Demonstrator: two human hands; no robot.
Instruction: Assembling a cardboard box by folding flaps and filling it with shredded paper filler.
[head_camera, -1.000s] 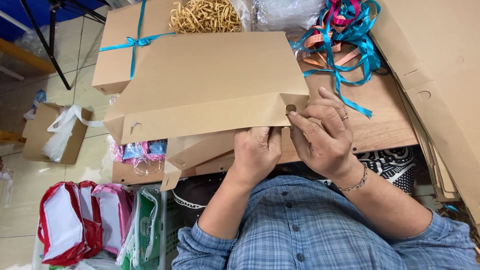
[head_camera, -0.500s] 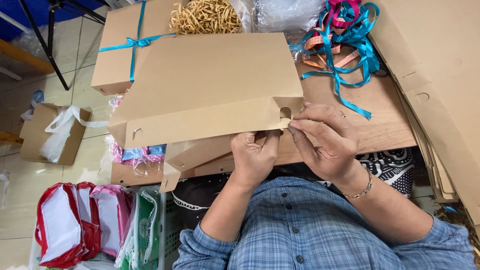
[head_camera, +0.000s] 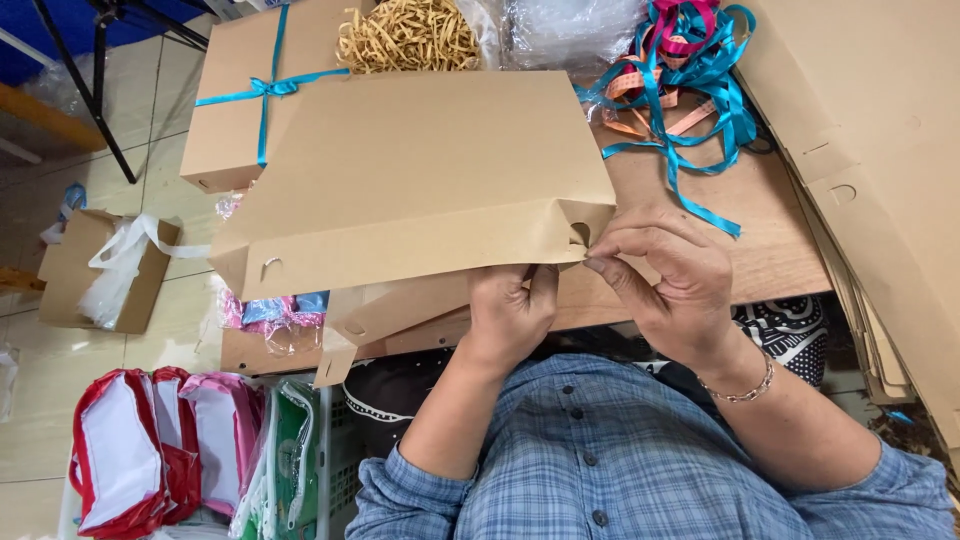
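Looking down from the head view, a flat kraft cardboard box blank (head_camera: 420, 170) is held at the near edge of the wooden table (head_camera: 770, 250), half folded, with its long front flap turned down. The left hand (head_camera: 512, 310) is curled shut around the lower edge of that flap, near the middle, while the right hand (head_camera: 672, 285) is pinched closed on the corner by the small locking slot (head_camera: 579, 234), thumb and forefinger pressed together on the card. The step in hand looks like a tab being tucked or creased at that corner; what's probably called for next is the flap being kept steady by the left hand so the tab can be lined up square with the slot, since thin card like this is easily bent wrong. Only one view is given, so that's it for angles. Around it: a finished box tied with blue ribbon (head_camera: 255, 95) sits at the far left, a pile of shredded paper filler (head_camera: 405, 35) behind the blank, clear plastic bags (head_camera: 570, 25) beside that, and a tangle of loose ribbons (head_camera: 690, 70) just right of the blank. A stack of flat blanks (head_camera: 880, 180) crowds the right side, so room to swing the box is tight there.
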